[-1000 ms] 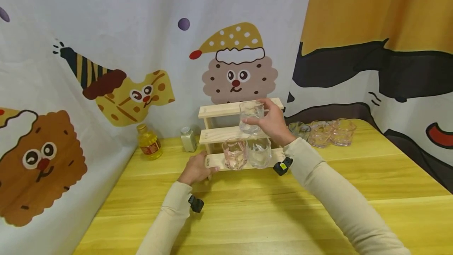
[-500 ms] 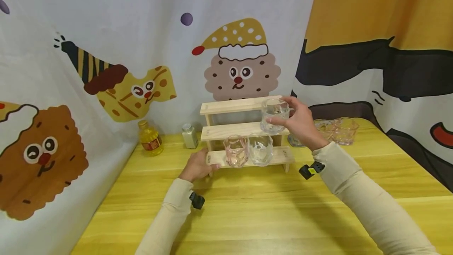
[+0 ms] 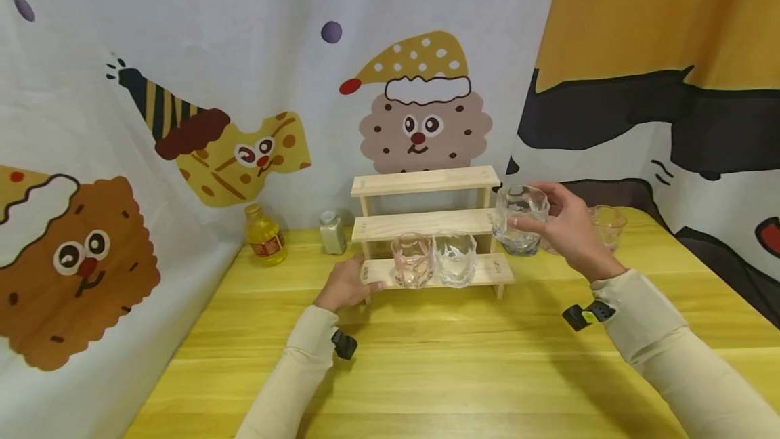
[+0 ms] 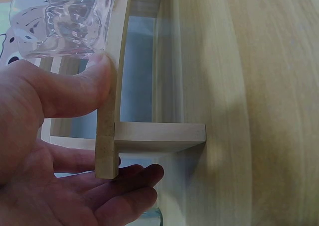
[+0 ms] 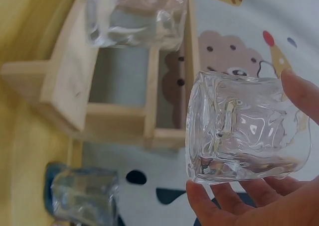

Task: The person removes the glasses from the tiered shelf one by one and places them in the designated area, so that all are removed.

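Note:
A clear glass tumbler is held in the air by my right hand, thumb on one side and fingers on the other. In the head view it hangs right of the three-step wooden shelf, overlapping a bluish glass that stands on the table. My left hand grips the left end of the lowest step, thumb on top and fingers under and beside it, as the left wrist view shows. On that step stand a pink-tinted glass and a second clear glass, side by side.
Behind my right hand, a pinkish glass stands on the yellow wood-grain table. Left of the shelf are a bottle of yellow liquid and a small white-filled jar. A patterned curtain hangs close behind.
My right hand has carried the clear tumbler rightward, from in front of the upper steps to past the shelf's right end. The left hand stays on the lowest step.

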Tool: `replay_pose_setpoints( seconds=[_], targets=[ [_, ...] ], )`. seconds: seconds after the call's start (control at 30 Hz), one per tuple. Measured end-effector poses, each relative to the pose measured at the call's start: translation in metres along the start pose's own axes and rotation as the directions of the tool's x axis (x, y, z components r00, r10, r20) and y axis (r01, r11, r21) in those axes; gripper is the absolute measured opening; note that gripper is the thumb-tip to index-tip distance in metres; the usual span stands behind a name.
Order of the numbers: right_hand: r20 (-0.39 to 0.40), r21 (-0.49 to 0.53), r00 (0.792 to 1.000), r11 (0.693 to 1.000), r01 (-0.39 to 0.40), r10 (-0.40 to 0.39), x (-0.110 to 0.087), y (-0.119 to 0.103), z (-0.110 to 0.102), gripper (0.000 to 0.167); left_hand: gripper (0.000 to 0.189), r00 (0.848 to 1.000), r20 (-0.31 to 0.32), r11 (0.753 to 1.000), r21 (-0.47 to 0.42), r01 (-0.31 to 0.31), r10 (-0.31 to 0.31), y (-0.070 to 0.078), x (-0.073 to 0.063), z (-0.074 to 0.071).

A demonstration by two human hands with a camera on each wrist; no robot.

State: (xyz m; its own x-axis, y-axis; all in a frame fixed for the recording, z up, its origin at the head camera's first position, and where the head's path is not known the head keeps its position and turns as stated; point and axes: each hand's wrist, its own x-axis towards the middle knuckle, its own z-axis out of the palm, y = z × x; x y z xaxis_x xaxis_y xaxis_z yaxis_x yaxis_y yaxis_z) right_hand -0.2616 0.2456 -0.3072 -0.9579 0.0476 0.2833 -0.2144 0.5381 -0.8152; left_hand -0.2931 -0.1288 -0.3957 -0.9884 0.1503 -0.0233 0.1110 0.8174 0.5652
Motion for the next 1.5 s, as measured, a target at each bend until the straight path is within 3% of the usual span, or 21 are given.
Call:
replay_pose_setpoints(
  seconds=[0.3,0.57,0.83,1.07,1.5],
  targets=[
    [0.015,-0.021,0.999,0.999,-0.035,0.036,-0.012,0.028,-0.013,0.090,0.075,1.000,0.000,1.000,-0.004,-0.014,0.014,0.000,0.001,0.001],
    [0.047,-0.050,0.996,0.996,-0.076,0.078,-0.014,0.050,-0.010,0.094,0.075,1.000,-0.009,1.000,-0.005,-0.023,0.023,-0.001,0.001,0.001],
    [0.078,-0.034,0.996,0.998,-0.050,0.052,-0.013,0.076,-0.006,0.090,0.071,1.000,-0.011,1.000,-0.009,-0.020,0.020,-0.002,0.002,0.001],
    [0.110,-0.083,0.991,0.995,-0.062,0.071,-0.012,0.093,0.000,0.096,0.071,1.000,-0.014,1.000,-0.013,-0.028,0.028,-0.002,0.000,0.001],
    [0.142,-0.104,0.989,0.994,-0.032,0.047,-0.011,0.111,0.007,0.093,0.075,1.000,-0.014,1.000,-0.009,-0.027,0.026,-0.002,-0.002,0.001]
  ],
)
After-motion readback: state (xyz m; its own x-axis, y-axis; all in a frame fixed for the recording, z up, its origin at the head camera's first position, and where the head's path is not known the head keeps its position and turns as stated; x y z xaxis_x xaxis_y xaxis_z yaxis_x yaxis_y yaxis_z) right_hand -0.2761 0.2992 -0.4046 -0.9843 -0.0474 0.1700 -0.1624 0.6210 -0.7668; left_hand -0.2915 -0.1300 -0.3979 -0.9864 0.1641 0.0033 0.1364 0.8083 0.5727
